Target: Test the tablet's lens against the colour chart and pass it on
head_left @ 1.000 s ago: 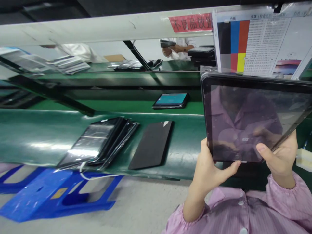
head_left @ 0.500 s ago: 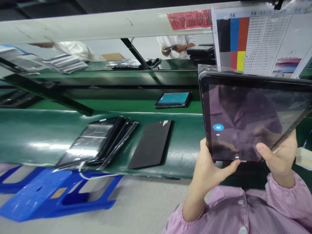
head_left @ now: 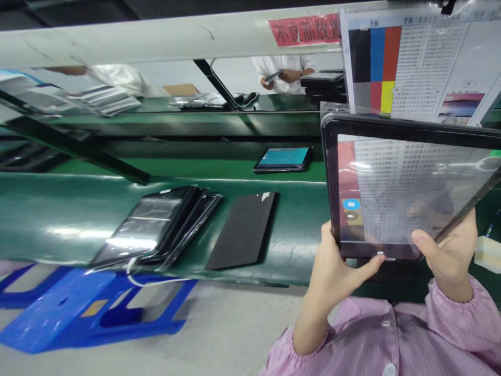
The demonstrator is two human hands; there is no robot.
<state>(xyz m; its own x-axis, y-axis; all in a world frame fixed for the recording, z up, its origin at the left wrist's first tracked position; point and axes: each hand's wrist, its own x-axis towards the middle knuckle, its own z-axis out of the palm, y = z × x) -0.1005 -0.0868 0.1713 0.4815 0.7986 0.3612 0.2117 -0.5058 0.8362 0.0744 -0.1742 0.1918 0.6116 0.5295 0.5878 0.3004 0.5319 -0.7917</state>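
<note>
Green bench (head_left: 50,209) surface runs across the view beneath a pale rail (head_left: 156,42). Raised at the right is a black-framed tablet (head_left: 407,183), its screen showing rows of text, colour blocks and a blue camera button. Both hands hold it: the left hand (head_left: 336,277) at the lower left with its thumb at the bottom edge, the right hand (head_left: 454,256) at the lower right with its thumb over the glass. Behind its top edge hangs a printed colour sheet (head_left: 426,62). Leftward lie a lit tablet (head_left: 285,158), a dark flat slab (head_left: 242,230) and a stack of dark devices (head_left: 152,224); a blue stool (head_left: 58,313) stands below.
</note>
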